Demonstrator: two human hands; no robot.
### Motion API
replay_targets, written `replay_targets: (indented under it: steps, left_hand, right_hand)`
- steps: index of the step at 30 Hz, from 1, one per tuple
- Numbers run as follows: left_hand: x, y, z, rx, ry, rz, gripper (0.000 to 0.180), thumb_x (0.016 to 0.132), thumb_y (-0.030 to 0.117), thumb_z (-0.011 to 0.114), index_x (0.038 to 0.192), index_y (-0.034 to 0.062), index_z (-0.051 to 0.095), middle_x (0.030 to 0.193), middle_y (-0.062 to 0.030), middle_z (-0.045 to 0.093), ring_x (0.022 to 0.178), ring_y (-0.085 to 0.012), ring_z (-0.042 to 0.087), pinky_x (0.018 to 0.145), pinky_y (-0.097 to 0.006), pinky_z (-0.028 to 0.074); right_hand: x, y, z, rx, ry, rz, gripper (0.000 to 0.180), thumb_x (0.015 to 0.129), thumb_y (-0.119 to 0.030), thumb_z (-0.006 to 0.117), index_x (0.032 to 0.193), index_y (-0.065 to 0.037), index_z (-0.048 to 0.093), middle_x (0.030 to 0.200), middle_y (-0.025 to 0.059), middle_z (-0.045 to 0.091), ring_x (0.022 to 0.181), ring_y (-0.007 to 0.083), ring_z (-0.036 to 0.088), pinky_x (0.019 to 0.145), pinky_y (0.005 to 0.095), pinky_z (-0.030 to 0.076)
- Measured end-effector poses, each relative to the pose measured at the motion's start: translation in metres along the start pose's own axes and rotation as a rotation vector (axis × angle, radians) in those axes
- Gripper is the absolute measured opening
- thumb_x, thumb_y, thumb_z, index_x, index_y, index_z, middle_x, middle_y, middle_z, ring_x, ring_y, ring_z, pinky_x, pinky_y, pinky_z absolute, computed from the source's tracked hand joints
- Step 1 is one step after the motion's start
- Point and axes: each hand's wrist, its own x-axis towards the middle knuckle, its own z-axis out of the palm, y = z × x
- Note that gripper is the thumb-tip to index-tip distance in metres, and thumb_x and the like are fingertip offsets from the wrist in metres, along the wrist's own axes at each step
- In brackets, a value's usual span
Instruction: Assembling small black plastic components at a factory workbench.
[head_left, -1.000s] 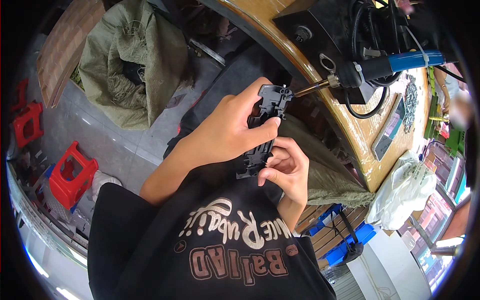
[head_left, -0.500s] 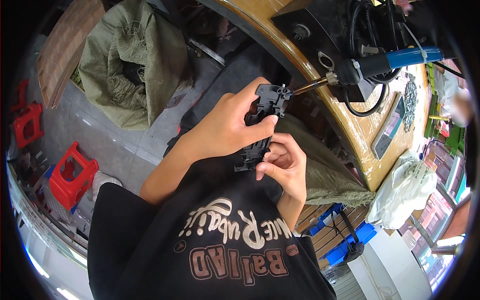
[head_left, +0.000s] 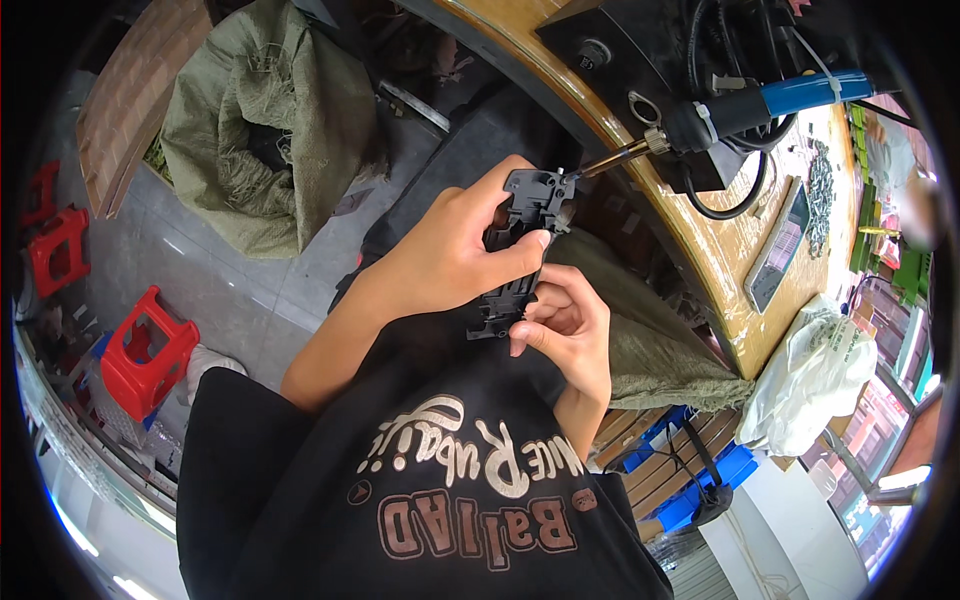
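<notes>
A long black moulded plastic part [head_left: 537, 205], full of ribs and small posts, is held tilted in front of my chest. My left hand [head_left: 450, 245] is closed around its upper half, with the thumb lying across the front face. At the lower end my right hand [head_left: 565, 325] has its fingers curled and its thumb against the part's right edge. Whether the right fingers hold anything smaller is hidden. A soldering iron [head_left: 720, 122] with a blue handle points down at the part's top right corner. Its tip is at or very near a small post there; contact cannot be made out.
A wooden bench [head_left: 735, 300] runs along the right, bearing a black box [head_left: 610, 65], cables, a flat phone-like device [head_left: 777, 248] and a heap of small dark pieces [head_left: 820, 195]. A white plastic bag [head_left: 810, 360] hangs by its corner. Left are a green woven sack [head_left: 330, 130] and red stools [head_left: 145, 350].
The soldering iron, the bench and the top of the black part appear slightly farther left. Both hands keep the same grip, and the tip remains by the part's top corner.
</notes>
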Motion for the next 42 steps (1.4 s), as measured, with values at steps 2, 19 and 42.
replay_targets:
  steps: [2, 19, 42]
  left_hand:
    - [-0.003, -0.002, 0.000, 0.016, 0.005, -0.031, 0.034, 0.075, 0.010, 0.057, 0.104, 0.0010, 0.041, 0.064, -0.0047, 0.051, 0.055, -0.0081, 0.044, 0.051, -0.024, 0.038]
    - [-0.021, -0.019, 0.033, -0.102, -0.079, -0.115, 0.039, 0.080, 0.007, 0.052, 0.115, 0.0019, 0.037, 0.089, -0.0028, 0.050, 0.079, -0.0066, 0.048, 0.070, -0.022, 0.042]
    - [-0.029, -0.052, 0.076, 0.130, -0.381, -0.587, 0.024, 0.087, 0.017, 0.044, 0.107, 0.0029, 0.046, 0.068, -0.0045, 0.056, 0.056, -0.0085, 0.052, 0.051, -0.018, 0.039]
  right_hand:
    - [0.000, 0.002, -0.001, -0.021, 0.000, 0.003, 0.043, 0.069, 0.009, 0.063, 0.108, 0.006, 0.045, 0.073, 0.0057, 0.052, 0.062, 0.0133, 0.056, 0.051, 0.0234, 0.048]
    - [-0.030, 0.026, -0.026, 0.036, -0.017, 0.037, 0.038, 0.073, 0.007, 0.060, 0.107, 0.003, 0.044, 0.069, 0.0063, 0.053, 0.058, 0.0103, 0.053, 0.051, 0.0216, 0.044]
    - [-0.173, 0.212, -0.271, -0.414, 1.881, -0.385, 0.030, 0.079, -0.001, 0.051, 0.108, 0.000, 0.043, 0.101, 0.0064, 0.049, 0.089, 0.0150, 0.046, 0.075, 0.0237, 0.038]
